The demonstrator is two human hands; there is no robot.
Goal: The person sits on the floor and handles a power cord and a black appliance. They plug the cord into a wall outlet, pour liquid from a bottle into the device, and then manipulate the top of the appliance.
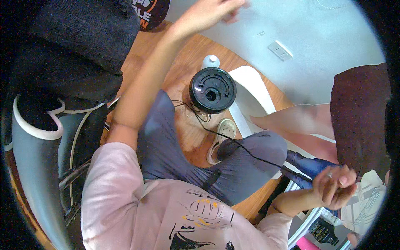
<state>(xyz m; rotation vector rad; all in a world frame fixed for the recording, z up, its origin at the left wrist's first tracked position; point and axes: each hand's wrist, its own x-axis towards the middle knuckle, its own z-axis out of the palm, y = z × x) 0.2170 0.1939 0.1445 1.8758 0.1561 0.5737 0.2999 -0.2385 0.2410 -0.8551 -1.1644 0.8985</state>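
Observation:
A round black appliance [212, 90] with a recessed top and a central hole stands on the wooden floor in front of my legs. From it a thin black cable [250, 153] loops, then crosses my right knee toward my right hand [335, 187]. The fingers of that hand are curled in, apparently around the cable, beside a pale printed bag. My left arm reaches far forward, the left hand [210, 14] near the wall at the upper edge. Its fingers are smeared and partly hidden, and I see nothing in it.
Behind the appliance stands a pale bottle [211, 61] with a white cap. A white curved panel [252, 89] stands right of it. The wall carries an outlet [280, 50]. Another person's legs [300, 123] are at the right. Grey chair [39, 175] on my left; dark bottle [323, 231] lower right.

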